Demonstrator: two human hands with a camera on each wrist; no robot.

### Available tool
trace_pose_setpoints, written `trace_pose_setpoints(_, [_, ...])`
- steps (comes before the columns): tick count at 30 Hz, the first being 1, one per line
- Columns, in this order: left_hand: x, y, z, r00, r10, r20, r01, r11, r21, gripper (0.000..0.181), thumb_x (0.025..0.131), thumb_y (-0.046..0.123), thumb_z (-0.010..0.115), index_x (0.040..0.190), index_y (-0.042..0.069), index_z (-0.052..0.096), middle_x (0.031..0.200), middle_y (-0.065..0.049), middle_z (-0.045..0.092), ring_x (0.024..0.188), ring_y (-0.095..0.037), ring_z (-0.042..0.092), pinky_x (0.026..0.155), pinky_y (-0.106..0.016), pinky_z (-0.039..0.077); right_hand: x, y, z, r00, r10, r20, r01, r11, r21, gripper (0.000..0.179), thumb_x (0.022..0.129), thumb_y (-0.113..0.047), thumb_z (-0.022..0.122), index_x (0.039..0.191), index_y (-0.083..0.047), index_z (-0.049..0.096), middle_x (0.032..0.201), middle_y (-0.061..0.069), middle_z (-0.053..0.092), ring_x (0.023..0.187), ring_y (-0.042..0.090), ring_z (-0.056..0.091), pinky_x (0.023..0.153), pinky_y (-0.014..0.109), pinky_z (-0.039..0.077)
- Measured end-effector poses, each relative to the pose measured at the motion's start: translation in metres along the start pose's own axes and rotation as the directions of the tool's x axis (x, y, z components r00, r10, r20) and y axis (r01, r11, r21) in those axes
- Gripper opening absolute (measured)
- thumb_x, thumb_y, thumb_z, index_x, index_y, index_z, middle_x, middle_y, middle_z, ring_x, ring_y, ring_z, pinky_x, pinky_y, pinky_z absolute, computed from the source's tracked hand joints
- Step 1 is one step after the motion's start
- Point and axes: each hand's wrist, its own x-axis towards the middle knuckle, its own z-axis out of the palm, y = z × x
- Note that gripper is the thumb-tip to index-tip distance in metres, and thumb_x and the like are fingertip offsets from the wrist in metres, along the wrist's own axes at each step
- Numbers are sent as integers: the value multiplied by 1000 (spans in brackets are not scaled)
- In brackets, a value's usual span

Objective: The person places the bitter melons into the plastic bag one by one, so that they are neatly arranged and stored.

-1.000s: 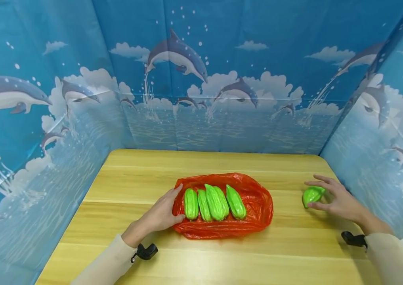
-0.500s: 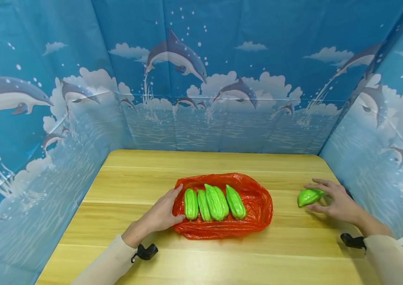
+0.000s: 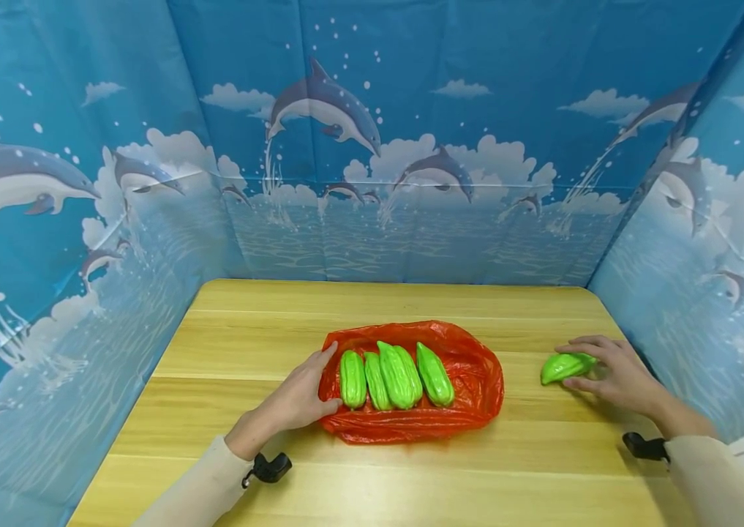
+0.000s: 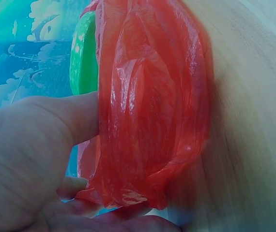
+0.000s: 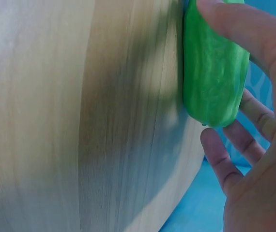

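At the right of the head view, my right hand (image 3: 622, 375) holds a bright green, ridged bitter melon (image 3: 556, 368) between thumb and fingers, low over the wooden table. Its tapered end lies in the grip and its blunt end points left. In the right wrist view the thumb rests on the melon (image 5: 215, 67) while the other fingers spread behind and below it. My left hand (image 3: 299, 391) holds the left side of a red plastic bag (image 3: 411, 433). The left wrist view has the thumb inside the bag's rim and the fingers beneath, partly hidden by the bag (image 4: 147, 106).
Several more bitter melons (image 3: 436, 375) lie side by side in the wide-mouthed bag, mostly toward its left. Bare wooden table (image 3: 530, 439) lies between the bag and my right hand. A blue dolphin-print curtain (image 3: 404, 241) stands along the back and both sides.
The melon in my right hand has moved left and swung round, so it lies more lengthwise. My right hand has shifted slightly left with it. The left hand and bag stay put.
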Motion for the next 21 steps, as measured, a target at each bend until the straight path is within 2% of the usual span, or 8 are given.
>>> trace_pose_setpoints(2, [0,0,0,1000,-1,1,1,1000,-1,107,99,16,92,185,7,29,189,-25,36,175,-50,38,140,-70,40,1,0,1,1000,-8,-8,8,1000,-1,65,75,-20,110,135,-16,84,137,22,77,128,-8,48,100,53,36])
trace_pose_setpoints(4, [0,0,0,1000,6,-2,-6,1000,-3,107,99,16,92,185,6,29,189,-25,36,175,-51,38,139,-70,40,2,-1,0,1000,-1,-6,2,1000,8,64,77,-19,109,135,-16,84,137,21,78,127,-9,47,100,53,36])
trace_pose_setpoints(7, [0,-1,1,1000,10,0,-10,1000,-6,107,99,16,92,185,6,29,189,-26,36,174,-51,38,139,-71,40,2,-4,-1,1000,27,15,-27,1000,15,60,80,-20,108,135,-17,84,136,20,79,126,10,59,101,56,38])
trace_pose_setpoints(11, [0,-2,2,1000,10,6,-10,1000,-7,107,99,16,92,185,7,29,189,-26,36,174,-51,38,138,-71,41,3,-9,-2,996,70,57,-71,997,8,55,86,-22,105,137,-17,83,136,20,79,123,41,68,97,54,50])
trace_pose_setpoints(16, [0,-4,2,1000,19,8,-19,1000,-1,107,100,16,91,186,7,28,189,-26,36,175,-51,38,139,-70,40,6,-15,-2,990,107,91,-108,994,13,51,91,-25,102,138,-17,82,137,20,79,123,46,72,90,41,58])
trace_pose_setpoints(21, [2,-5,1,999,36,4,-36,999,1,107,100,16,91,185,6,28,188,-26,37,174,-51,40,139,-70,41,9,-22,-1,992,101,73,-102,995,6,50,93,-25,101,138,-16,82,135,17,82,119,43,74,90,40,60])
